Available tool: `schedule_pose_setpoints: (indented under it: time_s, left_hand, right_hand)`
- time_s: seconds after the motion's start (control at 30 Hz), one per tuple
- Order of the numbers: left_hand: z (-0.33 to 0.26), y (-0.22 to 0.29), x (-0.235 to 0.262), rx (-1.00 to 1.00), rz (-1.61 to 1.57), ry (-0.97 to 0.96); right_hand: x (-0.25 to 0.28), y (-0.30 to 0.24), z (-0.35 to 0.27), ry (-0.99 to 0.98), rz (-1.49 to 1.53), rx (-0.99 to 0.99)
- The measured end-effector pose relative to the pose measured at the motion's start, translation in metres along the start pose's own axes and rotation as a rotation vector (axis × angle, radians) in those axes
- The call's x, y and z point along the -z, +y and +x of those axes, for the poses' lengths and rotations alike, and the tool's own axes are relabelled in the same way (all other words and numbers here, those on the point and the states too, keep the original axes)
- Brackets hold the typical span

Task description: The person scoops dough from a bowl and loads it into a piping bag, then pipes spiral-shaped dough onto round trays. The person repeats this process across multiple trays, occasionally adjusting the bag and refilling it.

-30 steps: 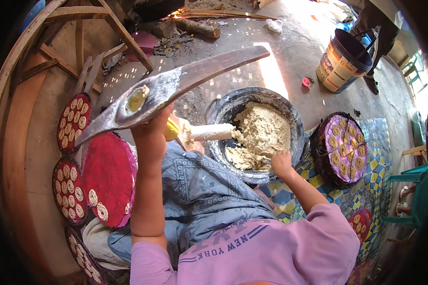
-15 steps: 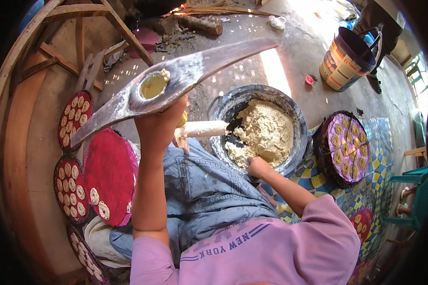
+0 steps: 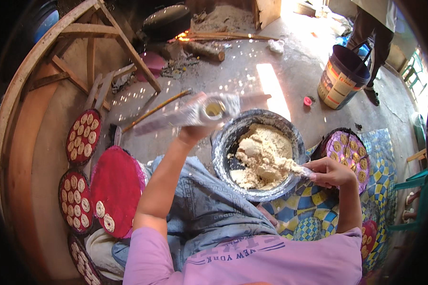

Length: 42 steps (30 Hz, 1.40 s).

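A long, two-armed wooden dough press [image 3: 164, 119] is in my left hand [image 3: 195, 134], which is closed around it from below. Motion blurs the press; its round cup [image 3: 215, 110] holds pale dough. To the right stands a dark round pot [image 3: 219, 159] with a mound of crumbly, pale dough [image 3: 261, 151]. At the pot's right rim my right hand [image 3: 332, 173] pinches the handle of a dough-smeared scoop [image 3: 303, 171]. The scoop's far end is hidden in the dough, so its exact shape is unclear.
Round red trays with dough coils [image 3: 76, 202] lie at left, beside a larger red round board [image 3: 116, 190]. A purple tray [image 3: 349, 154] sits on the patterned mat [image 3: 295, 209]. A bucket [image 3: 342, 78] and a person [image 3: 373, 38] stand back right. A fire [image 3: 182, 36] burns behind.
The press has swung right and levelled toward the pot. My right hand has moved right and up, drawing the scoop's handle to the pot's right rim. The dough has been heaped rightward.
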State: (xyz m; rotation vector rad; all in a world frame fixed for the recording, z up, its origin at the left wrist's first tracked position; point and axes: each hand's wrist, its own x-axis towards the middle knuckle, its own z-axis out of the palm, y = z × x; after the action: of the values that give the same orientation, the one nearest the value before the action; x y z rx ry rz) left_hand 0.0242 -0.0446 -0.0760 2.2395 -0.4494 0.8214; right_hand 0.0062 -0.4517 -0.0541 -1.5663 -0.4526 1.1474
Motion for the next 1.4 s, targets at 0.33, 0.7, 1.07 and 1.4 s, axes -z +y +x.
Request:
schedule_pose_setpoints:
  time_s: [0.33,0.7,1.07,1.4]
  left_hand:
    - [-0.001,0.026,-0.015,-0.218,0.408,-0.336]
    - [-0.014,0.003,-0.018,-0.005,0.595,-0.265]
    - [-0.013,0.026,-0.045,-0.216,0.461,-0.174]
    - [-0.020,0.002,-0.024,-0.224,0.681,0.028]
  right_hand:
    - [-0.001,-0.043,0.057,0.296,-0.843,0.370]
    - [-0.077,-0.064,0.024,0.793,-1.623,0.443]
    - [-0.088,-0.074,0.048,0.698,-1.739,0.446]
    - [-0.063,-0.040,0.056,0.808,-0.845,0.402]
